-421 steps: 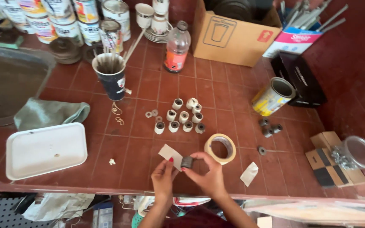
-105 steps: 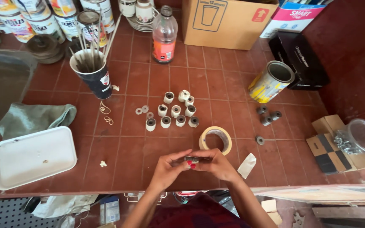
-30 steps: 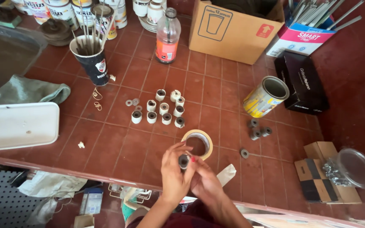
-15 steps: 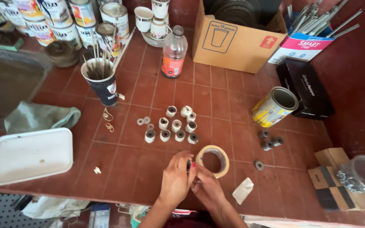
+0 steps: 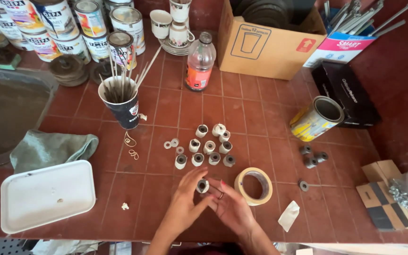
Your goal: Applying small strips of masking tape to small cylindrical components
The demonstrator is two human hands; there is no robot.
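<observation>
At the far edge of the red-tiled tabletop (image 5: pixel 175 101) stand a brown cardboard box (image 5: pixel 267 47) with a red arrow label, a pink-and-white flat package (image 5: pixel 338 47) and a black box (image 5: pixel 350 94) to its right, and a row of labelled paint cans (image 5: pixel 62 28) at the far left; a yellow-labelled can (image 5: pixel 316 118) lies tilted near the black box. At the near edge, the left hand (image 5: pixel 187 203) and right hand (image 5: pixel 232 208) meet around a small grey cylindrical part (image 5: pixel 202 185), with the fingers (image 5: pixel 195 177) of both hands partly curled and closed on it. The part sits just left of a roll of tape (image 5: pixel 253 185) and just in front of a cluster of similar small cylinders (image 5: pixel 208 146).
</observation>
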